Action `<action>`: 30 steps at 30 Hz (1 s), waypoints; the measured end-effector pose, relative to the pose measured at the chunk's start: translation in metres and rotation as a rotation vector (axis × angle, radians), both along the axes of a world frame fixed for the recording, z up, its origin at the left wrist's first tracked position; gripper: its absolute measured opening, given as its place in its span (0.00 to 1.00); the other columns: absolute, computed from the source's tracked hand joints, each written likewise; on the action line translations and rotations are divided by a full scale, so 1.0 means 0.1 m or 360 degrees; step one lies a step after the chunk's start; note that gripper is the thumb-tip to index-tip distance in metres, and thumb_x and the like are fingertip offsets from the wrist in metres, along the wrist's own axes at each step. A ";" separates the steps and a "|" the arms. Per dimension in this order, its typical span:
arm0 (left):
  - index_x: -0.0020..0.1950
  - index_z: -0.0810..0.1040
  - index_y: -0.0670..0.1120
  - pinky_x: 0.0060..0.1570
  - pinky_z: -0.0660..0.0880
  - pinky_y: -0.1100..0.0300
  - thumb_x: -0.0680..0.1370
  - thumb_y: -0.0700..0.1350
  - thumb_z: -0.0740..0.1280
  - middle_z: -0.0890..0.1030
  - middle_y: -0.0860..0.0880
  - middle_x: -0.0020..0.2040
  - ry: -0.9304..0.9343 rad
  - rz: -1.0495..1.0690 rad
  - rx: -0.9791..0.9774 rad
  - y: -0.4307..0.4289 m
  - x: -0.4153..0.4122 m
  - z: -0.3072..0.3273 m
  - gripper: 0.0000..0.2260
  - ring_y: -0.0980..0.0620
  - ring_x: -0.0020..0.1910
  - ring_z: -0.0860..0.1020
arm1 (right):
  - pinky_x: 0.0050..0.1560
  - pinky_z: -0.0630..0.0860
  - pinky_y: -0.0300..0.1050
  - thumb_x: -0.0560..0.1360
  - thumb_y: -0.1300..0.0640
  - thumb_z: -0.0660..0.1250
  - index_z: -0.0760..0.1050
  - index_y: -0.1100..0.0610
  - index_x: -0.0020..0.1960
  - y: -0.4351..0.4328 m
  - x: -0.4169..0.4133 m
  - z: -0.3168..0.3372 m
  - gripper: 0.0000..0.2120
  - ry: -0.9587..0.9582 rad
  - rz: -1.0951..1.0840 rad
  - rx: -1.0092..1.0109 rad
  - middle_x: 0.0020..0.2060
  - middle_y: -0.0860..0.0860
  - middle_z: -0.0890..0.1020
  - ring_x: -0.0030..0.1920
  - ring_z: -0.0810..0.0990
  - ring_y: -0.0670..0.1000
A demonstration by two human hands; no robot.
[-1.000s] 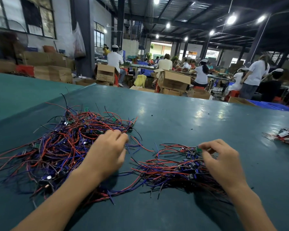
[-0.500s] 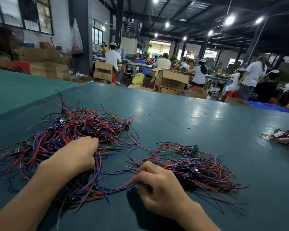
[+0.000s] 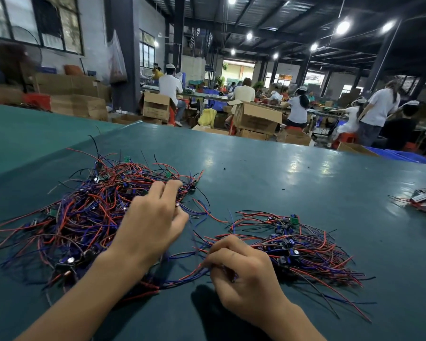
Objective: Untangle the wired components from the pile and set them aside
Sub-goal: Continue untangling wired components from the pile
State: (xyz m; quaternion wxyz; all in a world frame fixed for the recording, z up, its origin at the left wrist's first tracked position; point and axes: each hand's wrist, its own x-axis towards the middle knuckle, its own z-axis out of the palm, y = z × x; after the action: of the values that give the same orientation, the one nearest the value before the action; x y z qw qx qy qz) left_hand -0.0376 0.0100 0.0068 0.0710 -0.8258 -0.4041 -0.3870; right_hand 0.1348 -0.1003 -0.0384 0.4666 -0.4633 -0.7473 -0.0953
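Moved since half a second back: left hand (image 3: 155,217) slid up and to the right, from the near middle of the big pile (image 3: 79,217) to its right edge. The right hand (image 3: 244,274) has barely shifted.
Left hand grip: fingers curled down into the wires at that edge, thumb tucked in close. It might be pinching a strand, but honestly I can't tell if it's got anything.
Right hand grip: closed up tight, fingertips pinching a wire bundle (image 3: 182,278) of red and blue leads.
Where the bundle is: low on the tabletop (image 3: 268,173), in the gap between the two piles, one end in the right hand's fingers.
Which way it runs: pretty much left-right. From the pinch it heads left, passes by the left wrist and disappears into the near edge of the big pile.
Set-aside spot: small pile (image 3: 305,247) sits just to the right of the right hand, nearly touching it.
Who's closer: right hand owns the free end and is right next to the small pile, while the left hand is the one on the tangle.
My guess for the pull: rightward along the bundle's length, with the left hand pinning the big pile so it doesn't drag along.
Snag risk: the far end is buried, so it could catch.
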 end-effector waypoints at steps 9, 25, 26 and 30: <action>0.63 0.80 0.38 0.48 0.75 0.47 0.79 0.37 0.63 0.80 0.40 0.54 -0.0099 -0.0704 0.0692 -0.27 0.17 -0.02 0.14 0.41 0.48 0.79 | 0.42 0.79 0.51 0.72 0.54 0.73 0.83 0.53 0.57 0.01 -0.04 0.07 0.13 0.1116 0.0313 -0.0498 0.44 0.51 0.83 0.41 0.80 0.51; 0.75 0.66 0.44 0.59 0.73 0.63 0.76 0.30 0.61 0.67 0.47 0.64 -0.0595 -0.1057 0.0124 -0.36 0.32 -0.24 0.27 0.55 0.60 0.71 | 0.38 0.78 0.42 0.68 0.59 0.74 0.84 0.62 0.53 0.07 -0.02 0.34 0.15 0.2597 0.0923 -0.0960 0.35 0.52 0.77 0.34 0.76 0.50; 0.74 0.67 0.45 0.58 0.73 0.65 0.77 0.31 0.60 0.67 0.47 0.64 -0.0587 -0.1054 0.0097 -0.39 0.34 -0.26 0.26 0.55 0.60 0.72 | 0.42 0.78 0.44 0.68 0.58 0.74 0.84 0.61 0.55 0.07 -0.01 0.33 0.17 0.2595 0.0901 -0.0976 0.36 0.52 0.78 0.37 0.77 0.51; 0.68 0.71 0.60 0.40 0.77 0.53 0.80 0.41 0.58 0.75 0.53 0.62 -0.1037 -0.0994 -0.0512 -0.44 0.42 -0.31 0.20 0.51 0.39 0.78 | 0.38 0.79 0.43 0.69 0.60 0.74 0.86 0.61 0.50 0.09 0.00 0.30 0.11 0.2533 0.0835 -0.1010 0.35 0.52 0.80 0.34 0.78 0.49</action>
State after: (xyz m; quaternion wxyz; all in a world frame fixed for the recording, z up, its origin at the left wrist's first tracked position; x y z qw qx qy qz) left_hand 0.0048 -0.0344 -0.0240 -0.3079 -0.7438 -0.1927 -0.5611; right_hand 0.1348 -0.0915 -0.0089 0.7035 -0.3137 -0.2754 0.5752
